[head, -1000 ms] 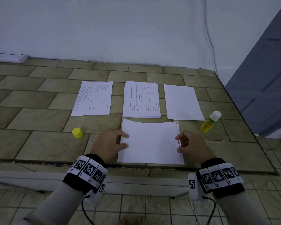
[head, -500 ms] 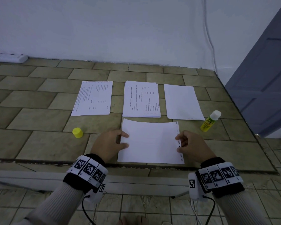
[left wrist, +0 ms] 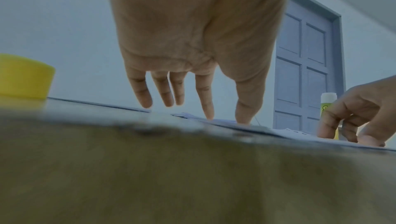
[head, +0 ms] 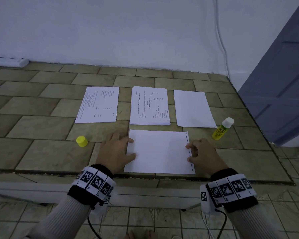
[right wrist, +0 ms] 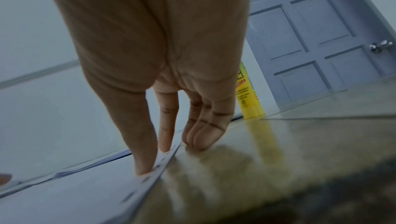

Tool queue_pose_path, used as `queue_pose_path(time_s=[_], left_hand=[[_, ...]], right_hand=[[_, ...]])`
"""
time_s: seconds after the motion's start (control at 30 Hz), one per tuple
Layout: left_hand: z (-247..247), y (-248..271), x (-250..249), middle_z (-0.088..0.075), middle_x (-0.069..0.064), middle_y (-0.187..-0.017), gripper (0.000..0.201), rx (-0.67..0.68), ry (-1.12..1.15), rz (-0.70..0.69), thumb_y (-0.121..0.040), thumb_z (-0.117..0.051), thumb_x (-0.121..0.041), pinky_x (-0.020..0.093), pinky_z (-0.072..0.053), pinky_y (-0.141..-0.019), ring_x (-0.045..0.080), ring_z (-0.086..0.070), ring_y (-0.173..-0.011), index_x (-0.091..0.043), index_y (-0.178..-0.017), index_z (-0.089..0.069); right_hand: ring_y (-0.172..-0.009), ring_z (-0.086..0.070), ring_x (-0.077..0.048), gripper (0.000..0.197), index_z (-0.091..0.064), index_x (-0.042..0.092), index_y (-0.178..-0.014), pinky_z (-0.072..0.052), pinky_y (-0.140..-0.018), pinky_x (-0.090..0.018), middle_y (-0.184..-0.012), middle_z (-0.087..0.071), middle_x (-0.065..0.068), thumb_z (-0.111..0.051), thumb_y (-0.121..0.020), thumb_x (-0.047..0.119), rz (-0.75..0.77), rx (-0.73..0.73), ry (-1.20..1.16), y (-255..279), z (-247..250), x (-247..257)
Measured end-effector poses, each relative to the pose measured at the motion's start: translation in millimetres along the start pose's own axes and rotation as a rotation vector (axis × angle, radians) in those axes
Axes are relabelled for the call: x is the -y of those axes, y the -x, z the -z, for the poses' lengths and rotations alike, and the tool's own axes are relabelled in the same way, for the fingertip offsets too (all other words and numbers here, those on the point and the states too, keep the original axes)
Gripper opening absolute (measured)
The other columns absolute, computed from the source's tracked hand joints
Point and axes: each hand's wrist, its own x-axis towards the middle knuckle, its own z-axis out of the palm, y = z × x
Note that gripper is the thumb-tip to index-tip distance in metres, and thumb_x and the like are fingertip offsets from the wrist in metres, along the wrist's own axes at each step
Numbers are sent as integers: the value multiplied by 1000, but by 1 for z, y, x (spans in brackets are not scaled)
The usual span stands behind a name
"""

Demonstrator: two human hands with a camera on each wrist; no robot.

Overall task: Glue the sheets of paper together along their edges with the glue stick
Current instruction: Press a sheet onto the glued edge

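A white sheet [head: 159, 150] lies flat near the front edge of the tiled top, with a strip of dark dashes along its right edge. My left hand [head: 123, 147] presses straight fingertips [left wrist: 210, 115] and thumb on the sheet's left edge. My right hand [head: 194, 152] touches the dashed edge with thumb and forefinger [right wrist: 165, 144]; its other fingers rest curled on the tile. The yellow glue stick [head: 223, 128] stands uncapped to the right, untouched. Its yellow cap [head: 81, 141] sits left of my left hand.
Behind the sheet lie a printed page [head: 97, 105], a printed stack [head: 149, 106] and a blank pile [head: 193, 109]. The tiled top [head: 41, 152] ends in a ledge just before my wrists. A grey door [head: 274, 83] stands at the right, a power strip [head: 9, 62] at the far left.
The far edge of the front sheet, slightly bowed before, now lies flat. Both hands have stayed at its sides.
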Motion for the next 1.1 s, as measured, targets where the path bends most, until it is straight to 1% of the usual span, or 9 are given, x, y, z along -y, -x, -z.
queue_pose_path(time_s=[0.13, 0.23, 0.3, 0.4, 0.57, 0.7, 0.8, 0.97, 1.1], left_hand=[[-16, -6, -10, -6, 2, -164, 72, 8, -111, -73, -93, -19, -59, 47, -5, -120, 20, 0, -151, -18, -153, -24], [-32, -10, -11, -1, 3, -164, 88, 18, -222, -99, -85, 10, -59, 48, 5, -119, 19, 5, -151, -12, -155, -11], [-38, -12, -9, -2, 2, -164, 86, 1, -246, -94, -86, 12, -57, 48, 9, -117, 20, 3, -151, -12, -156, -10], [-41, -13, -9, -4, 1, -164, 83, -24, -237, -99, -88, 9, -56, 48, 10, -116, 20, 0, -151, -12, -155, -13], [-45, -13, -4, -4, 5, -163, 89, 2, -292, -133, -88, 22, -57, 52, 4, -117, 23, -1, -151, -10, -155, -13], [-44, -13, -5, -18, 6, -161, 75, -29, -241, -115, -93, -2, -49, 54, -4, -116, 25, -15, -149, -8, -152, -25], [-45, -13, -6, -12, 2, -162, 77, -40, -238, -106, -91, 1, -50, 53, -1, -118, 21, -9, -150, -11, -154, -20], [-46, -13, -6, -17, 4, -162, 76, -55, -259, -106, -92, 0, -49, 55, -7, -118, 23, -12, -150, -10, -153, -23], [-47, -14, -6, -14, 3, -162, 77, -43, -272, -102, -92, 3, -50, 55, -6, -118, 23, -9, -150, -11, -154, -20]], right_hand=[[-110, -47, -21, 40, -57, 20, -122, -47, -91, -32, -118, -46, -6, -67, -83, 19, -14, 31, 201, 1, 0, 6], [-114, -43, -21, 36, -54, 21, -124, -48, -88, -32, -122, -46, -4, -58, -88, 26, 13, -6, 424, 7, 0, 21], [-125, -38, -22, 40, -48, 20, -130, -44, -96, -33, -137, -42, -4, -50, -94, 35, 69, -46, 409, 11, -3, 34], [-147, -8, -19, 63, -22, 17, -150, -13, -119, -42, -160, -10, -2, -31, -99, 51, 204, 53, 233, 13, -26, 66], [-147, 9, -11, 97, -4, 15, -153, 12, -117, -46, -161, 3, 1, 15, -75, 70, 337, 93, 255, -3, -85, 104], [-148, 3, -12, 106, -4, 18, -153, 11, -116, -46, -161, -1, 2, 32, -67, 69, 281, 15, 368, -18, -89, 87], [-148, -4, -12, 111, -9, 19, -153, 3, -117, -48, -161, -7, 3, 38, -65, 69, 162, -63, 405, -24, -69, 48], [-148, -2, -14, 91, -7, 19, -153, -10, -118, -50, -161, -5, 4, 16, -78, 66, -7, -102, 416, -13, -39, -2], [-148, -1, -20, 90, -8, 13, -153, -16, -116, -55, -161, -5, -4, 7, -85, 70, -105, -113, 370, -10, -38, 12]])
